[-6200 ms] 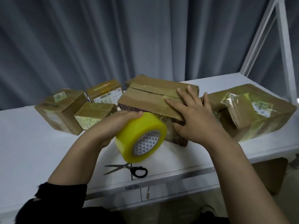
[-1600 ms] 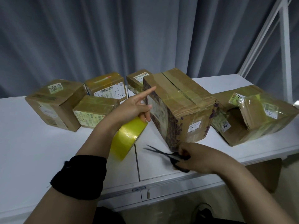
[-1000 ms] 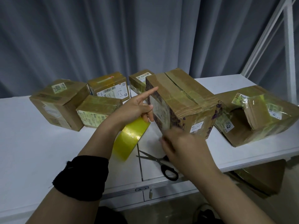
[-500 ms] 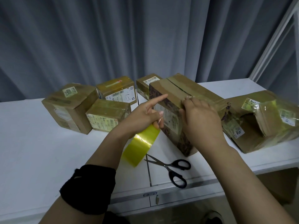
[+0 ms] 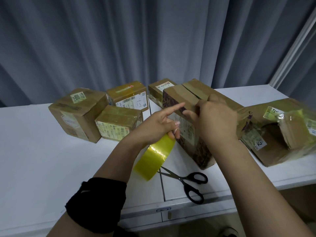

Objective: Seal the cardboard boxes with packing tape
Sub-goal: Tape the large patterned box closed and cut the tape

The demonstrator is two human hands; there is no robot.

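Note:
A long brown cardboard box (image 5: 176, 97) stands in the middle of the white table, its top flaps meeting at a seam. My right hand (image 5: 213, 120) presses on the box's near top edge, fingers curled over the corner. My left hand (image 5: 153, 127) grips a yellow roll of packing tape (image 5: 153, 156) just left of the box, index finger stretched toward the box's side. Whether a strip of tape runs from the roll to the box cannot be seen. Black-handled scissors (image 5: 189, 182) lie on the table below the box.
Several smaller taped boxes stand at the left (image 5: 78, 115) (image 5: 118, 124) (image 5: 128, 94) and behind (image 5: 157, 88). A large torn box (image 5: 280, 134) sits at the right. The white table (image 5: 34, 151) ends at a front edge with a drawer; grey curtain behind.
My right hand let go of the scissors, which now lie on the table, and moved up onto the box's top edge. My left hand stays by the box with the roll.

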